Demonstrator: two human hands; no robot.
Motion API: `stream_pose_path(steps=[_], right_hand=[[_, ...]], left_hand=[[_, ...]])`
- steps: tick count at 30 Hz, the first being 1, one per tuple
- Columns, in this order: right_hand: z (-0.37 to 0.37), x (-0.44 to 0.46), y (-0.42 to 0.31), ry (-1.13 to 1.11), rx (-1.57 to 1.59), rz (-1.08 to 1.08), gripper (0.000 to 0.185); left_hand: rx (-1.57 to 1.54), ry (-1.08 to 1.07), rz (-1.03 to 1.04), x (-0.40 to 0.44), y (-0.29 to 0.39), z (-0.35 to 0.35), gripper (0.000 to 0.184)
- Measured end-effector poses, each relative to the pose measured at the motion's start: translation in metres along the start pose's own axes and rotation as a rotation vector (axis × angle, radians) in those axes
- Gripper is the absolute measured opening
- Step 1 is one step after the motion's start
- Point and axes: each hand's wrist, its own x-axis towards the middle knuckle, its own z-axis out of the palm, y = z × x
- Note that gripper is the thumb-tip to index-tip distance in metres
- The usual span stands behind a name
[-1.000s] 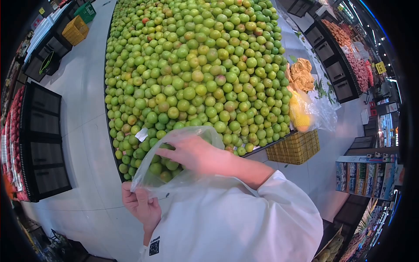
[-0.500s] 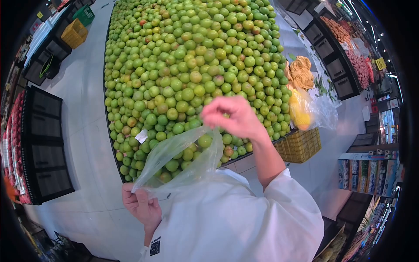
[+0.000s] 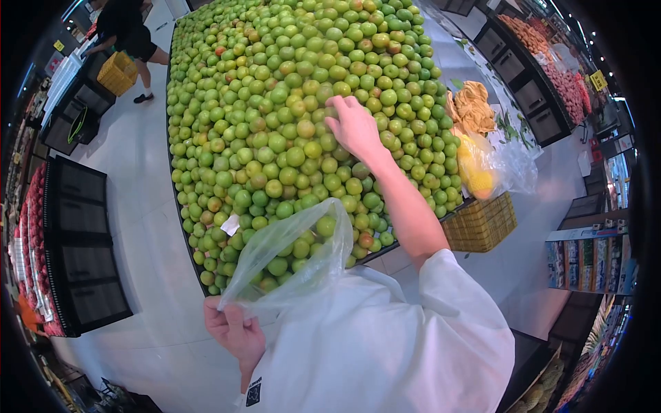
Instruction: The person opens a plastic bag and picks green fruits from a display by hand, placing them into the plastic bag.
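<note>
My left hand [image 3: 234, 329] pinches the rim of a clear plastic bag [image 3: 255, 258] at its lower left corner. The bag's mouth gapes, its far side resting against the heap of round green fruits [image 3: 275, 141], which look like plums, some blushed red. Through the thin film several fruits show; which of them lie inside the bag I cannot tell. Farther up the heap, my right hand [image 3: 354, 127] reaches over the fruits with thumb and fingers apart. Its fingertips are at or just above the fruits, and no fruit shows in its grasp.
Right of the heap lie a crumpled orange cloth [image 3: 474, 107] and a yellow item in clear plastic [image 3: 476, 168], above a yellow crate [image 3: 482, 224]. Dark display cabinets [image 3: 86, 234] stand left. A person in dark clothes [image 3: 124, 27] is at upper left beside another yellow crate [image 3: 117, 73].
My right hand has moved from above the bag's mouth up and away onto the heap. My left hand keeps hold of the bag. A person has come into view at upper left.
</note>
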Motion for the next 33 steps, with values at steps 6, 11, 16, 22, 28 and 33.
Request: stream_pose_path(steps=[6,11,16,22,28,33], right_hand=[[-0.028,-0.025,0.008,-0.117,0.022,-0.004,0.035],[-0.008,-0.026,0.007,-0.15,-0.297,-0.179,0.034],[-0.011,-0.025,0.011,-0.114,-0.192,-0.166,0.031],[-0.061,-0.054,-0.014,-0.104,1.701,0.557,0.035],[-0.109,-0.089,-0.092,-0.755,1.055,-0.539,0.038],[-0.065,-0.109,-0.138,-0.825,0.614,-0.589,0.044]], left_hand=[[-0.014,0.017,-0.006,0.0,0.0,0.003,0.019],[0.004,-0.006,-0.025,0.002,0.001,0.005,0.015],[0.022,-0.008,0.0,0.001,-0.002,0.0,0.021],[-0.032,-0.018,0.033,0.003,-0.006,0.001,0.02],[-0.031,-0.023,-0.003,0.006,-0.004,0.004,0.022],[-0.041,-0.074,-0.033,0.009,0.0,0.001,0.022]])
